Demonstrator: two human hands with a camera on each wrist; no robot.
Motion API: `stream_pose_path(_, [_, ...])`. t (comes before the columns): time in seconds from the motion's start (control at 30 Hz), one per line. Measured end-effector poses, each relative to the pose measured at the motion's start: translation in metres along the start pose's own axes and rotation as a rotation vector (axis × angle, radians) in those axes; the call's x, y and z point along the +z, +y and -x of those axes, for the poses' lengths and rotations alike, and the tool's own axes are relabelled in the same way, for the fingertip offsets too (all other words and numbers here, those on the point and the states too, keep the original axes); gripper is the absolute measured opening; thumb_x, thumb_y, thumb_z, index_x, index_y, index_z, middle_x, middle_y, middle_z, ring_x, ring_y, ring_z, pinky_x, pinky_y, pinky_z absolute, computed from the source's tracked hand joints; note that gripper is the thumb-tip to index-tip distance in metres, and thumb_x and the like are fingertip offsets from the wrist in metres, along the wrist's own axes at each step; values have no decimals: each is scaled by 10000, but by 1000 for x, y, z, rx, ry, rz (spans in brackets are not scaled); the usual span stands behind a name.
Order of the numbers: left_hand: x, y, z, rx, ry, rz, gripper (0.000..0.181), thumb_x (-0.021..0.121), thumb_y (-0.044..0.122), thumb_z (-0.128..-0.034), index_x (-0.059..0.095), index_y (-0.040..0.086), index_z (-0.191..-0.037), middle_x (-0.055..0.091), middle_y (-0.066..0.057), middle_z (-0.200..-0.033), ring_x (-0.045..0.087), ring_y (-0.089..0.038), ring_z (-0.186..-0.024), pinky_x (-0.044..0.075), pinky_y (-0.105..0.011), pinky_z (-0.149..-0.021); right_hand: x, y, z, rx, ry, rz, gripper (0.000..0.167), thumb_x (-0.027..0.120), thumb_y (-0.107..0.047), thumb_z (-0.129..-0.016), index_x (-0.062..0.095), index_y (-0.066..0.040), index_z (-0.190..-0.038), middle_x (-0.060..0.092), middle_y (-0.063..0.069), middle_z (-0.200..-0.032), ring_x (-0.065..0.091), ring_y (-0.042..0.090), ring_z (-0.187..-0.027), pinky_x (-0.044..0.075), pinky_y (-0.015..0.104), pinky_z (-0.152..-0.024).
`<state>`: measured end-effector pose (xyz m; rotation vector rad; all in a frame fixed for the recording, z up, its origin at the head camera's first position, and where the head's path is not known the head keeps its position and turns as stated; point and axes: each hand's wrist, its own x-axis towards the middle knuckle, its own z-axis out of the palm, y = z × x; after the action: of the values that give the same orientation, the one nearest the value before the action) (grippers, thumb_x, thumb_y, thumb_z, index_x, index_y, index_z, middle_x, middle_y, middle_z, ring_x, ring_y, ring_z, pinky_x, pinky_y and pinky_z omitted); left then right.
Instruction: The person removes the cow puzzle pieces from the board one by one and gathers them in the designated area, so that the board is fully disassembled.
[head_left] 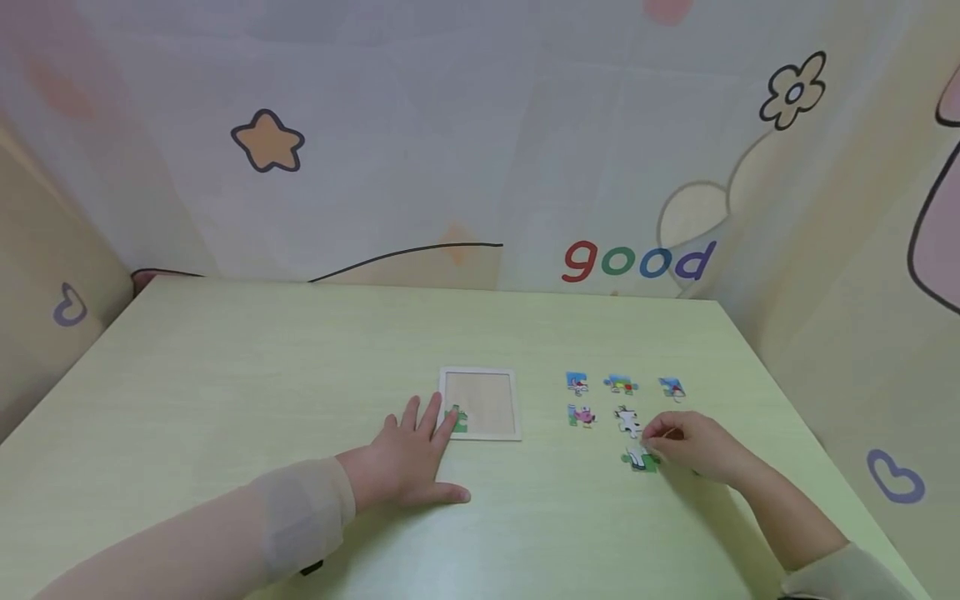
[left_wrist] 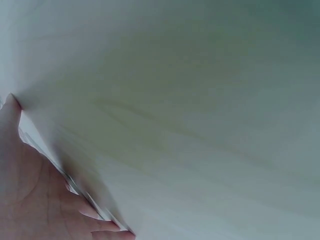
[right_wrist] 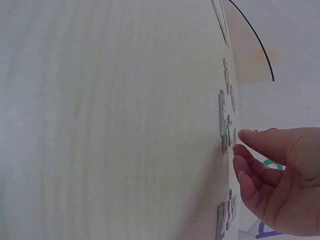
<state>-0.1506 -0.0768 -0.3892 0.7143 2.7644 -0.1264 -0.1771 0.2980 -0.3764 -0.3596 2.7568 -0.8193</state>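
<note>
My left hand [head_left: 412, 467] lies spread on the table, its fingers over the left edge of a square puzzle frame [head_left: 517, 408]. A green jigsaw piece [head_left: 460, 421] sits in the frame's lower left corner, partly behind a finger. My right hand [head_left: 693, 446] is over the loose pieces at the right, with bent fingers. Its fingertips are near a white piece [head_left: 627, 422] and a green-and-white piece [head_left: 640, 459]. In the right wrist view, a gap shows between the thumb [right_wrist: 260, 139] and the other fingers, with nothing seen between them.
Farther back lie more jigsaw pieces: a blue one [head_left: 577, 382], a colourful one [head_left: 621, 383], another blue one [head_left: 672, 388] and a pink one [head_left: 582, 416]. Part of another piece shows beneath the right hand. A printed curtain [head_left: 420, 167] hangs behind the pale table [head_left: 262, 375].
</note>
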Motion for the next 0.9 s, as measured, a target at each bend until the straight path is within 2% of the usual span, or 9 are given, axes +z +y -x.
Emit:
stream_pose_path(0.1, [1, 0, 0, -3, -5, 6, 1008, 378, 770, -799, 152, 78, -1496, 87, -203, -1533, 152, -441, -1360, 302, -561, -995, 5, -6, -6, -9, 59, -14, 113, 610, -130, -901, 655, -60, -977, 615, 43, -959, 538, 212, -865, 438, 348, -712])
stream_pose_path(0.2, [2, 0, 0, -7, -16, 2, 1010, 371, 774, -797, 146, 82, -1498, 78, -199, -1535, 145, -438, -1363, 298, -558, -999, 14, -15, -14, -22, 71, -61, 147, 610, -165, -908, 659, -67, -1006, 622, 39, -992, 553, 214, -902, 452, 339, -725])
stream_pose_path(0.37, [3, 0, 0, -7, -4, -18, 1008, 355, 778, -799, 142, 85, -1499, 83, -195, -1536, 153, -434, -1363, 303, -551, -1000, 29, -35, -29, -23, 12, -186, 186, 605, -207, -915, 647, -71, -1035, 621, 35, -978, 568, 188, -871, 481, 314, -686])
stream_pose_path(0.47, [3, 0, -1, -8, 5, -24, 1008, 356, 779, -798, 147, 85, -1498, 94, -191, -1535, 159, -432, -1362, 302, -551, -1001, 38, -49, -39, -45, -26, -287, 212, 604, -178, -915, 630, -29, -1064, 612, 72, -1014, 572, 203, -876, 499, 315, -703])
stream_pose_path(0.6, [4, 0, -1, -8, -7, -20, 1017, 357, 784, -793, 144, 83, -1498, 88, -191, -1536, 150, -435, -1364, 290, -566, -1000, 50, -72, -53, -73, -66, -356, 237, 598, -144, -916, 616, 10, -1095, 611, 102, -1030, 581, 220, -892, 503, 328, -743])
stream_pose_path(0.77, [5, -1, -2, -16, -7, -27, 1021, 334, 795, -789, 142, 89, -1500, 80, -186, -1538, 142, -437, -1365, 280, -610, -980, 71, -105, -76, -88, -88, -320, 227, 608, -163, -911, 650, -56, -1107, 628, 29, -988, 574, 175, -897, 480, 317, -805])
stream_pose_path(0.9, [3, 0, -3, -10, 0, -19, 1017, 338, 793, -790, 150, 87, -1499, 88, -188, -1537, 146, -445, -1361, 286, -630, -962, 88, -124, -92, -148, -125, -217, 255, 608, -145, -910, 654, -70, -1149, 646, 6, -1010, 562, 149, -910, 457, 314, -851])
